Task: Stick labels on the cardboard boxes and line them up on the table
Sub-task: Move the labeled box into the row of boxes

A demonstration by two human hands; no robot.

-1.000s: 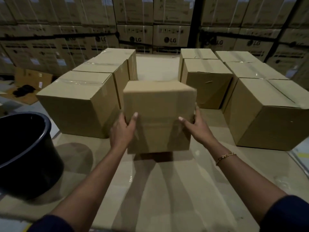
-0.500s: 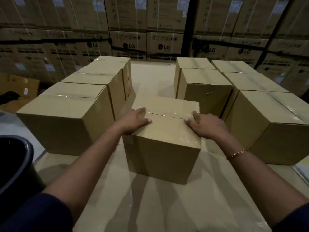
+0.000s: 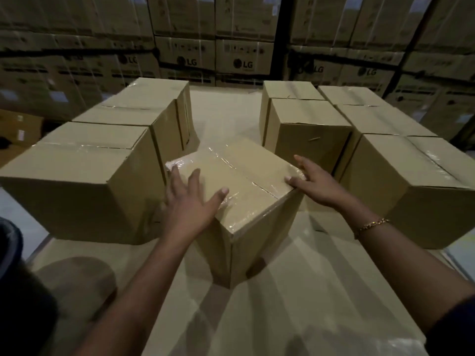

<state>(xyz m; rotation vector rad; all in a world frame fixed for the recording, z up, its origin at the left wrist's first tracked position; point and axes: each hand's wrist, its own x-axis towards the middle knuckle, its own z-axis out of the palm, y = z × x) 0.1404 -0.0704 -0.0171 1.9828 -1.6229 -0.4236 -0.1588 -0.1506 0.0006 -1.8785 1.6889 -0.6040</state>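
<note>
Box (image 3: pixel 246 191): stood on table (image 3: pixel 295 304), skewed, corner forward, between left row (image 3: pixel 84 176) and right rows (image 3: pixel 308 129). Left hand (image 3: pixel 190 201) lay spread flat on top; right hand (image 3: pixel 318 186), fingers straight, touched right edge. Risk: uneven push could knock neighbours askew.

Dark navy sleeve (image 3: pixel 457 327), forearms bare — gold chain bracelet (image 3: pixel 371 225) on wrist behind right grip (image 3: pixel 318 186).

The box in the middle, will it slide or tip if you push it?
Middle box probably slides, not tips: it sits flat on the smooth table. Its shiny tape may feel slippery under the left hand. Likely stiff; its edges look straight.
</note>
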